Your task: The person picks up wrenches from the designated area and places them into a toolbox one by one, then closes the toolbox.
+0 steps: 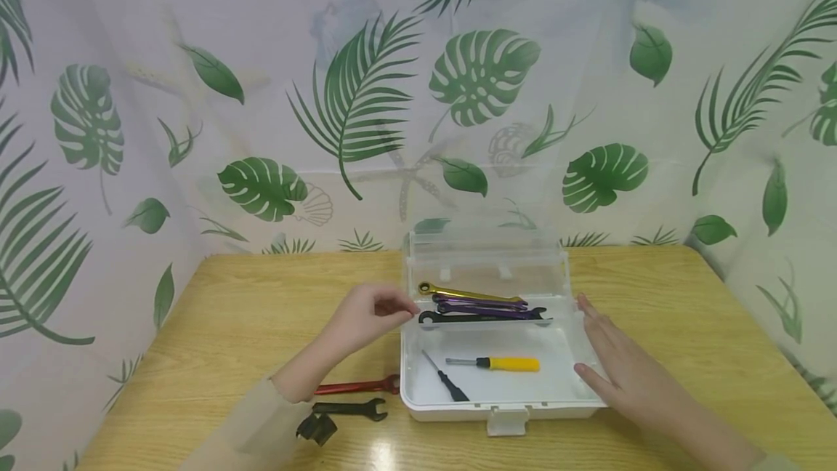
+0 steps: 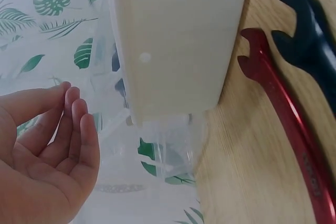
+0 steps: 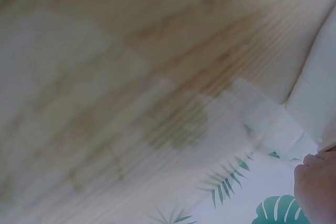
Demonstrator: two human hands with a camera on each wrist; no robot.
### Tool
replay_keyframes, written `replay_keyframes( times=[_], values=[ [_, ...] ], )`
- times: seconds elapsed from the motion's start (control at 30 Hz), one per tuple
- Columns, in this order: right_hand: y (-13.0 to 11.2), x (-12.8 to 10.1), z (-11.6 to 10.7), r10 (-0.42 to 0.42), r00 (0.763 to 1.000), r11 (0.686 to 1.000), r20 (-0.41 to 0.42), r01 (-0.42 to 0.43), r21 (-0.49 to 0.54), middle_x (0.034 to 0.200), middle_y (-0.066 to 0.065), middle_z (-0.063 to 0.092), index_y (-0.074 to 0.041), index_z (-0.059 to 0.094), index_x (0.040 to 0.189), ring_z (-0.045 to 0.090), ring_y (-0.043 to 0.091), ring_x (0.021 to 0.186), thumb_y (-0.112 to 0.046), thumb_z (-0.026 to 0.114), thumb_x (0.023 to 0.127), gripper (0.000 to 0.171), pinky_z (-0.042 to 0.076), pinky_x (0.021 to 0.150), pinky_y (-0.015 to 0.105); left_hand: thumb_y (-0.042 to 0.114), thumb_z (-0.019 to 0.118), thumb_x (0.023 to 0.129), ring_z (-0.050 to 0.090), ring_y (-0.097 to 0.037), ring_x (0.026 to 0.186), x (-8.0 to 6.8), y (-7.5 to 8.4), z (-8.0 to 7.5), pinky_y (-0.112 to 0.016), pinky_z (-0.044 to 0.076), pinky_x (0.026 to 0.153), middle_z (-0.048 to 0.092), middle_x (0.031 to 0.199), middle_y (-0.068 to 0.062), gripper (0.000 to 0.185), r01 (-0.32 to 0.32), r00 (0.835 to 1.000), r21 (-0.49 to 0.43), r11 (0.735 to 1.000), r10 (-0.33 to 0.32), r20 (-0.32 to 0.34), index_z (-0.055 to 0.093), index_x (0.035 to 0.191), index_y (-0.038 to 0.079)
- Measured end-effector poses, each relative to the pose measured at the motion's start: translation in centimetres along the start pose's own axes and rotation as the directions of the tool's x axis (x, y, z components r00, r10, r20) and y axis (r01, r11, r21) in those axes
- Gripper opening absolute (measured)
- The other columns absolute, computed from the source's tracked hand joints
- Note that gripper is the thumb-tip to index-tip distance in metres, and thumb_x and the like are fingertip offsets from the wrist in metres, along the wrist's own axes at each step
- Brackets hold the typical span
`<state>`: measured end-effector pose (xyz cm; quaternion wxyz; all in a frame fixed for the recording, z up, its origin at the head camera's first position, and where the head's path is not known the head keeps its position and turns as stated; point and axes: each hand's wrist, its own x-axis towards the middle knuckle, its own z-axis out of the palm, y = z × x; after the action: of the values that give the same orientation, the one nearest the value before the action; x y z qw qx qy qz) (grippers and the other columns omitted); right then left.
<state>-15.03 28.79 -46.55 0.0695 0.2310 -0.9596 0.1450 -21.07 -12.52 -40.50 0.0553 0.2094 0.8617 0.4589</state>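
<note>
A white toolbox (image 1: 451, 408) stands with its clear lid (image 1: 484, 249) raised. Across its back section lie a gold wrench (image 1: 467, 294), purple wrenches (image 1: 487, 308) and a black wrench (image 1: 458, 318). On its floor are a yellow-handled screwdriver (image 1: 513, 364) and a small black screwdriver (image 1: 451, 386). My left hand (image 1: 366, 318) hovers at the box's left side; in the left wrist view its thumb and loosely bent fingers (image 2: 76, 129) hold nothing. My right hand (image 1: 621, 373) rests against the box's right wall, fingers fairly straight.
Left of the box, a red wrench (image 1: 356, 387) and a black open-ended wrench (image 1: 349, 408) lie on the wooden table (image 1: 261, 289). A small black object (image 1: 317, 428) sits by my left sleeve. Leaf-patterned cloth (image 1: 392, 93) hangs behind the table.
</note>
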Motion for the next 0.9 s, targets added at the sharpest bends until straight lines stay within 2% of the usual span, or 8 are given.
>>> replay_keyframes(
  times=[0.23, 0.43, 0.7, 0.9],
  values=[
    [0.0, 0.1, -0.1, 0.031, 0.999, 0.999, 0.033, -0.032, 0.016, 0.18, 0.013, 0.012, -0.001, 0.015, 0.169, 0.033, 0.048, 0.156, -0.035, 0.059, 0.108, 0.082, -0.013, 0.111, 0.0, 0.005, 0.073, 0.097, 0.073, -0.014, 0.092, -1.6, -1.0, -0.8, -0.022, 0.059, 0.083, 0.081, 0.104, -0.014, 0.01, 0.021, 0.999, -0.021, 1.0, -0.022, -0.048, 0.08, 0.103, 0.003],
    [0.1, 0.0, 0.1, -0.001, 1.0, 1.0, -0.006, 0.001, -0.006, 0.179, 0.014, 0.015, 0.0, 0.018, 0.168, 0.034, 0.045, 0.156, -0.033, 0.061, 0.107, 0.082, -0.012, 0.115, 0.0, 0.003, 0.072, 0.098, 0.073, -0.016, 0.092, -2.8, -1.7, -1.3, -0.02, 0.059, 0.082, 0.08, 0.107, -0.017, 0.011, 0.049, 0.997, -0.048, 0.998, -0.051, -0.051, 0.079, 0.105, 0.0],
    [0.1, 0.0, 0.2, -0.014, 1.0, 1.0, -0.02, 0.013, -0.012, 0.179, 0.014, 0.016, 0.0, 0.018, 0.169, 0.032, 0.041, 0.159, -0.032, 0.062, 0.106, 0.083, -0.012, 0.116, 0.0, 0.004, 0.072, 0.098, 0.073, -0.016, 0.094, -4.3, -3.0, -1.3, -0.018, 0.057, 0.082, 0.079, 0.109, -0.017, 0.011, 0.123, 0.99, -0.088, 0.989, -0.128, -0.058, 0.079, 0.106, 0.0],
    [0.0, 0.1, 0.1, 0.034, 0.999, 0.999, 0.034, -0.035, 0.01, 0.18, 0.013, 0.012, -0.002, 0.014, 0.17, 0.031, 0.046, 0.158, -0.036, 0.058, 0.108, 0.083, -0.013, 0.116, 0.005, 0.005, 0.073, 0.097, 0.074, -0.016, 0.093, -5.4, -4.0, -1.3, -0.019, 0.058, 0.082, 0.08, 0.108, -0.018, 0.011, 0.138, 0.986, -0.094, 0.986, -0.145, -0.079, 0.079, 0.105, -0.001]
  ],
)
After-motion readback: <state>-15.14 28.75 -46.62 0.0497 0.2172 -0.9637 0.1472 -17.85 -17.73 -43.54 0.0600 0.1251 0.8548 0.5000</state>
